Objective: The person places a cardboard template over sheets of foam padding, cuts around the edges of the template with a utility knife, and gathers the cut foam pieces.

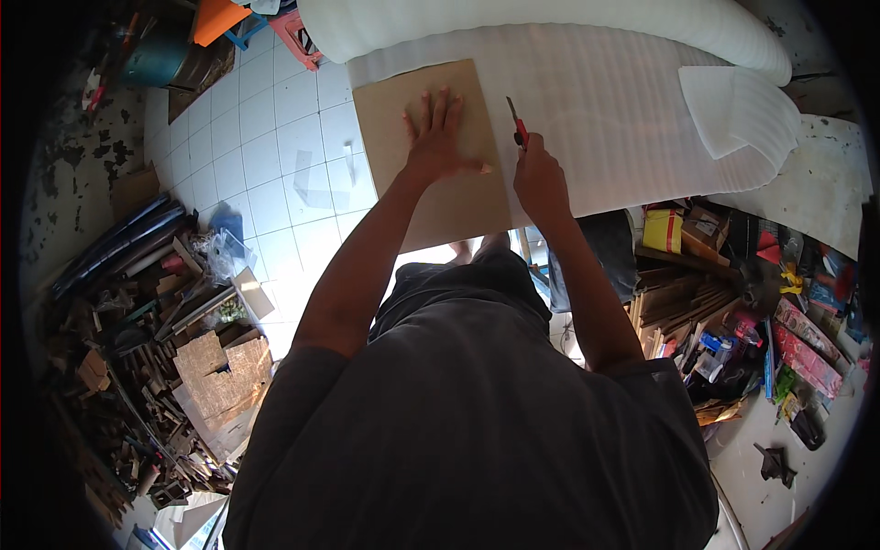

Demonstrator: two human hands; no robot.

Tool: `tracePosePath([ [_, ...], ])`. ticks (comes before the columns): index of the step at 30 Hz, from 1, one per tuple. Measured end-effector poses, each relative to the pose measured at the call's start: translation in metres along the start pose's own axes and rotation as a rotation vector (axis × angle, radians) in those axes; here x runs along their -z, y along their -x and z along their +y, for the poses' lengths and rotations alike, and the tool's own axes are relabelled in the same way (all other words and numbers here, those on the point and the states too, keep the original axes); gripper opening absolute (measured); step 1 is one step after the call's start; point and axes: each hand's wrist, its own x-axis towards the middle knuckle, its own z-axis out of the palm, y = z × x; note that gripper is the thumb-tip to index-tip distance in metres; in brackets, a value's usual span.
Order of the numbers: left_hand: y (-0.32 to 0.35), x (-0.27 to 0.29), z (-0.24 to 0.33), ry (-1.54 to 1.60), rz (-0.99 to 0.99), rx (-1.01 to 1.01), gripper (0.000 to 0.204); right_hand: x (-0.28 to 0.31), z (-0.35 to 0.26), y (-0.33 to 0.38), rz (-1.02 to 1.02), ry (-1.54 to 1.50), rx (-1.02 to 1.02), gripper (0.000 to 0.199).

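A flat brown cardboard sheet [440,206] lies on white foam sheeting [605,101] at the left end of the work surface. My left hand [438,142] presses on the sheet, palm down, fingers spread and thumb pointing right. Just right of the sheet's edge, my right hand [543,183] is closed round a red utility knife [520,133]. Its blade is out and points away from me, over the foam. The knife appears apart from the cardboard; whether its tip touches the foam I cannot tell.
A thick foam roll [550,11] lies along the far side, and a folded foam flap [733,115] at the right. Wood scraps [174,367] pile up on the left. Stacked cardboard [683,289] and mixed clutter sit below right. A red stool [298,38] stands at the far left.
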Motion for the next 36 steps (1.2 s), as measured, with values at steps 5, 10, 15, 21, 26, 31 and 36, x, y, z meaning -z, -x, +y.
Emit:
tracePosePath([
  [5, 0.000, 0.002, 0.001, -0.006, -0.015, 0.011, 0.152, -0.037, -0.011, -0.077, 0.030, -0.042, 0.006, 0.020],
  [10, 0.002, 0.004, 0.003, 0.014, -0.028, 0.025, 0.151, -0.048, -0.020, -0.103, -0.029, 0.003, 0.005, 0.019],
  [15, 0.002, 0.007, 0.006, -0.003, -0.043, 0.040, 0.150, -0.050, -0.021, -0.108, -0.065, 0.013, -0.036, 0.021],
  [21, 0.005, 0.005, 0.005, 0.009, -0.026, 0.035, 0.150, -0.049, -0.027, -0.106, -0.106, 0.072, -0.033, 0.025],
  [26, 0.004, 0.005, 0.005, 0.001, -0.032, 0.035, 0.150, -0.047, -0.034, -0.108, -0.124, 0.046, -0.074, 0.020],
  [31, 0.003, 0.005, 0.005, 0.003, -0.025, 0.030, 0.151, -0.041, -0.035, -0.110, -0.157, -0.005, -0.084, 0.021],
  [36, 0.001, 0.006, 0.004, -0.008, -0.039, 0.032, 0.151, -0.038, -0.030, -0.096, -0.186, -0.014, -0.088, 0.022],
])
